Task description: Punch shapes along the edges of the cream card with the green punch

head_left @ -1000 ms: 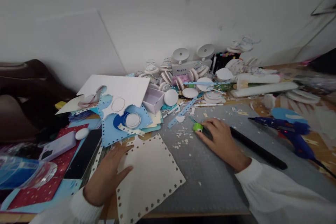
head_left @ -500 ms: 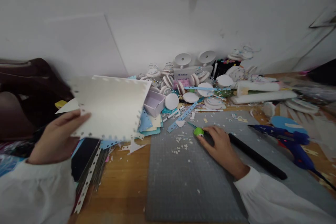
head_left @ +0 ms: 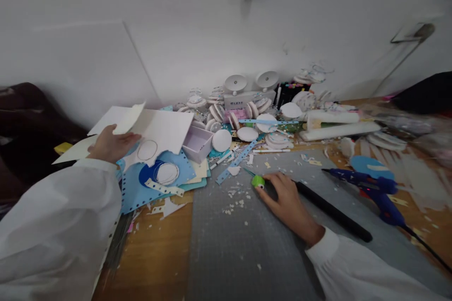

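My left hand [head_left: 109, 145] is at the left, fingers closed on a cream card sheet [head_left: 130, 119] whose far edge curls up over the pile of white and blue paper [head_left: 158, 169]. My right hand [head_left: 286, 197] lies on the grey cutting mat [head_left: 243, 244], fingers curled round a small green punch [head_left: 258, 181]. A long black ruler [head_left: 334, 214] lies just right of that hand. Paper crumbs are scattered on the mat in front of the punch.
A blue glue gun [head_left: 374, 188] lies at the right with its cord trailing off. White foam discs, a small lilac box [head_left: 197, 143], markers and rolled sheets crowd the back by the wall. A white board leans on the wall at left. Bare wood shows at front left.
My left hand lifted the cream punched sheet off the mat and carried it left and back onto the paper pile. My right hand stayed on the green punch.
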`<state>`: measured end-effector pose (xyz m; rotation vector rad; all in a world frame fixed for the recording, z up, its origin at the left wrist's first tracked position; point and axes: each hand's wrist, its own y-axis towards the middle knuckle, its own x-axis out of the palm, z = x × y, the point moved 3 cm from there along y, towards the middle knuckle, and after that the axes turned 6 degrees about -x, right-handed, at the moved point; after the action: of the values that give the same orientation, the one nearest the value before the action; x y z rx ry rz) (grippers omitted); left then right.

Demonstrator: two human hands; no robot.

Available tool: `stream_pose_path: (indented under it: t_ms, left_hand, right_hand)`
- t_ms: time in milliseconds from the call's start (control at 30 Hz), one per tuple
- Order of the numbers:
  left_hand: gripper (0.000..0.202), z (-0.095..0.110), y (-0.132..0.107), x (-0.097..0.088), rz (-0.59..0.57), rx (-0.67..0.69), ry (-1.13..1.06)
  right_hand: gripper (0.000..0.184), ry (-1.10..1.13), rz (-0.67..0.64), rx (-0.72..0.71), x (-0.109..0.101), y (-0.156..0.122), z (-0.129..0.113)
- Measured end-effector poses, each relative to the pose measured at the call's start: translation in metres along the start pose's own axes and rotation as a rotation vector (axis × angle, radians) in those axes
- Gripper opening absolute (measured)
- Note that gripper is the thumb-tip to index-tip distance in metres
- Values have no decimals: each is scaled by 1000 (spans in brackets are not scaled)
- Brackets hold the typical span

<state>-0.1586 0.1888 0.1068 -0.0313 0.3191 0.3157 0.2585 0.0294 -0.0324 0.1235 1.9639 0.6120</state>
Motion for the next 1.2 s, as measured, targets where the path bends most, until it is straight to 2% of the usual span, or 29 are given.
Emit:
stream_pose_path:
  t_ms: [100,167,200,267,300,367,433,533,600,667,767,833,900,967,1000,1067,1133,1200]
  left_hand:
    - [64,-6,-20,11,-87,-45,222]
    - [58,-9,-45,17,-106,26,357]
    - [54,-12,-59,21,-137,87,414]
    - [60,-16,-84,30,-199,228,539]
    - [58,-17,-95,36,-256,379,734]
    - [45,-19,-109,44,-302,563,984]
    - [37,-14,-116,49,-305,633,1076]
    - [41,7,-125,58,-290,622,934]
    - [43,26,-133,73,-294,606,780]
    - [43,40,-139,99,-341,543,642]
    - [49,48,-143,153,-420,448,440]
    - [51,46,-144,191,-462,414,347]
    - [57,41,-147,221,-507,395,305]
    - [60,35,-153,236,-540,417,310]
    - [61,32,-157,236,-550,437,322]
    - [61,25,-166,223,-551,527,381]
    - [51,18,-174,195,-535,665,464]
    - [42,7,-178,159,-508,729,575]
  right_hand:
    - [26,-5,6,-10,-1,0,-2]
    - [27,-13,20,-27,-2,0,-4]
    - [27,-16,31,-35,-3,0,-5]
    - [28,-13,46,-43,-4,1,-8]
    - [27,-6,44,-44,-5,1,-10]
    - [24,33,13,-54,-5,1,-13]
    - [22,93,-25,-84,-5,0,-16]
    - [23,163,-55,-128,-5,-1,-20]
    - [24,188,-67,-129,-5,-2,-21]
    - [25,222,-76,-121,-5,-2,-22]
    - [25,298,-106,-125,-7,0,-24]
    - [25,346,-142,-136,-8,1,-26]
    - [25,370,-161,-143,-9,2,-26]
    - [25,369,-159,-145,-10,3,-26]
    - [25,366,-154,-145,-10,3,-26]
    - [24,363,-149,-143,-10,3,-25]
    - [24,359,-146,-139,-9,2,-25]
    - [24,348,-147,-140,-8,1,-25]
